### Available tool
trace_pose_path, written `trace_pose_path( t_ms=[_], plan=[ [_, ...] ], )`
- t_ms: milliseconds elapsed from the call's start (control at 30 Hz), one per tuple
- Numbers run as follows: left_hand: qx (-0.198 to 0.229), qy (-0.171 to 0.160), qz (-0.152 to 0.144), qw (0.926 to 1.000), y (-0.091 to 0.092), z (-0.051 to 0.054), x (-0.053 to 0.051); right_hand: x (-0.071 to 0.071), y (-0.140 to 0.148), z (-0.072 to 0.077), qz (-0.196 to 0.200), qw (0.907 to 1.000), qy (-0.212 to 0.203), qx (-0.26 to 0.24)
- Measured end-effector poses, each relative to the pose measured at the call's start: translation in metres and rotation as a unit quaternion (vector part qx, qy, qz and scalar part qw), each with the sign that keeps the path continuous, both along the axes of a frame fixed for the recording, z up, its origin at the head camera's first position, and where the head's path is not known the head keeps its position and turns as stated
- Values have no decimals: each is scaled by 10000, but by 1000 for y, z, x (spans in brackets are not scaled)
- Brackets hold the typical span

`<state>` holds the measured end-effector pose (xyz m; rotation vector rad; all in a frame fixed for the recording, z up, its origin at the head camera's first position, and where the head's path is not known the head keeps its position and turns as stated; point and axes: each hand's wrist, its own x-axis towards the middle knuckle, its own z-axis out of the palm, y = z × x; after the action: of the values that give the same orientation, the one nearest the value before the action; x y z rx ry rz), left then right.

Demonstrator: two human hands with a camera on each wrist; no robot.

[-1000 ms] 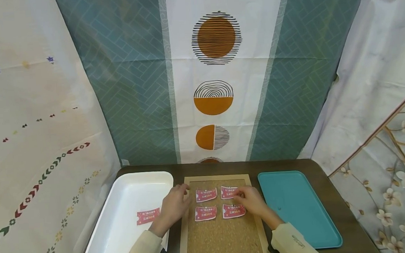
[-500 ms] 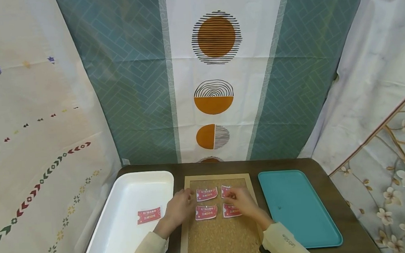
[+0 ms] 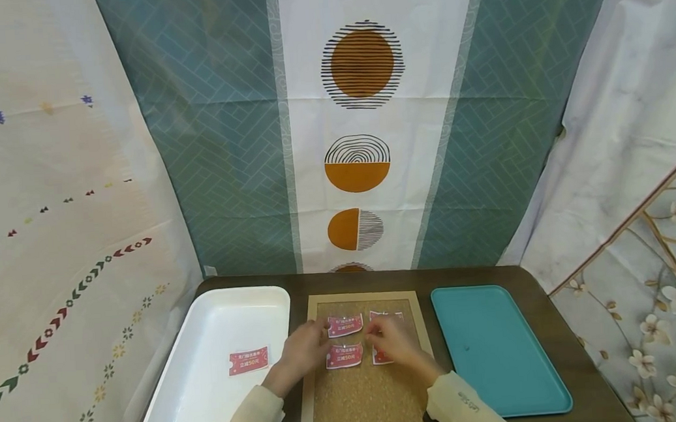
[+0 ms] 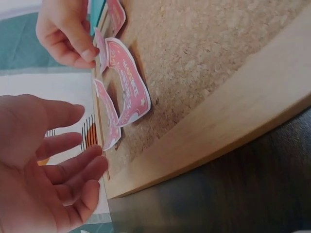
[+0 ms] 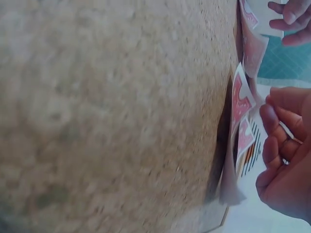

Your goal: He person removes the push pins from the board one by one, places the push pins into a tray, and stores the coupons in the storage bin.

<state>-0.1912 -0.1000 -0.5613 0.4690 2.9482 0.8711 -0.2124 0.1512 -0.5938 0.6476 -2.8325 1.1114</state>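
Four-cornered pink paper coupons lie on a wood-framed cork board (image 3: 375,404), two to a row, with curling edges. My left hand (image 3: 307,347) is at the board's left edge, beside the upper left coupon (image 3: 345,325) and lower left coupon (image 3: 344,356). Its fingers are relaxed and hold nothing in the left wrist view. Over the right-hand pair hovers my right hand (image 3: 391,341), partly covering the upper right coupon (image 3: 395,315) and lower right coupon (image 3: 379,357). In the right wrist view its thumb and forefinger tips are close together; whether something tiny is between them cannot be made out.
To the left, a white tray (image 3: 177,405) holds one more pink coupon (image 3: 249,361). At the right is a flat teal tray (image 3: 501,350) with a tiny dark speck. All stand on a dark table (image 3: 585,377), with curtains on three sides.
My right hand has moved left over the board, from the upper right coupon toward the gap between the columns. My left hand has shifted slightly right, toward the left coupons. The coupons look unmoved.
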Motion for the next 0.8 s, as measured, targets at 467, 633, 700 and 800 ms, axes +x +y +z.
trace_pose_path(
  t_ms=[467, 633, 700, 800],
  plan=[
    [-270, -359, -151, 9989, 8, -2, 0, -3, -19, -1, 64, 9992, -31, 399],
    [-255, -333, -190, 9989, 10, -4, 1, -3, -27, 1, 277, 9993, 34, 256],
    [-242, -308, -200, 9990, 11, -5, 1, -3, -30, 1, 311, 9991, -47, 272],
    [-222, -294, -204, 9991, 11, -6, 2, -2, -34, 1, 327, 9984, -185, 417]
  ],
)
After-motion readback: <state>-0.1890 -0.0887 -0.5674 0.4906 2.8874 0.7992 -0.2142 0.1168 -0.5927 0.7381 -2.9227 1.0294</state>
